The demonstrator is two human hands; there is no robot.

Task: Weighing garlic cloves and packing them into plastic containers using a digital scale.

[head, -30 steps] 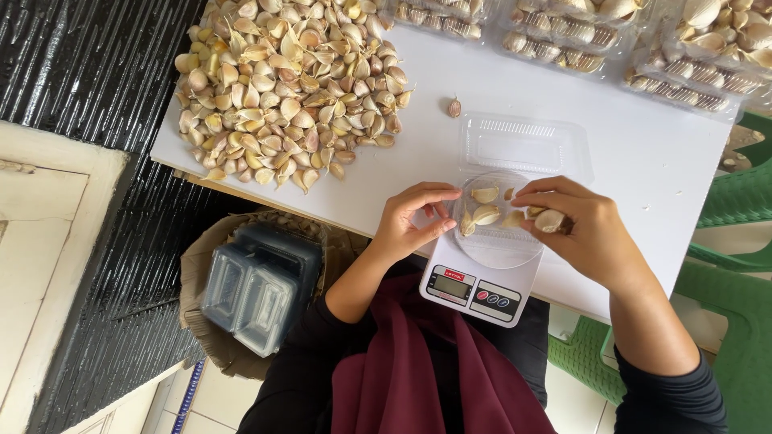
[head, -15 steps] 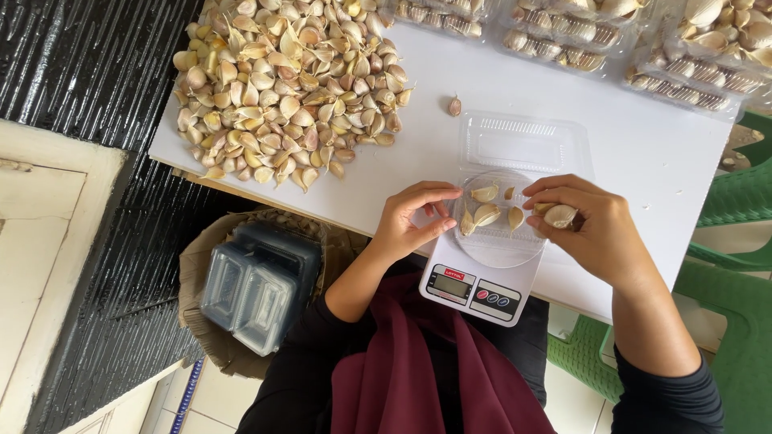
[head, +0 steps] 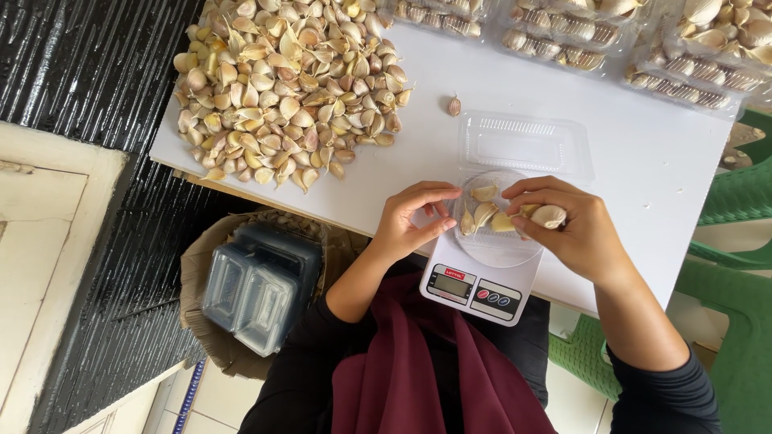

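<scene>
Garlic clove (head: pixel 550 215) sits pinched in your right hand (head: pixel 575 233) grip. Left hand (head: pixel 406 223) grip is apart, touching the scale's clear dish (head: pixel 494 245). Three cloves (head: pixel 483 214) lie inside.

Left hand (head: pixel 412 221) is touching rim of clear container (head: pixel 494 237) sitting on white scale (head: pixel 474 285); right hand (head: pixel 567 229) is pinching garlic cloves (head: pixel 548 215) over it. Big garlic pile (head: pixel 285 84) is lying on white table (head: pixel 643 173), w/ clear lid (head: pixel 527 145) just behind the scale.

Grey scale screen (head: pixel 452 284) near edge; filled clear packs (head: pixel 563 36) far edge.
</scene>
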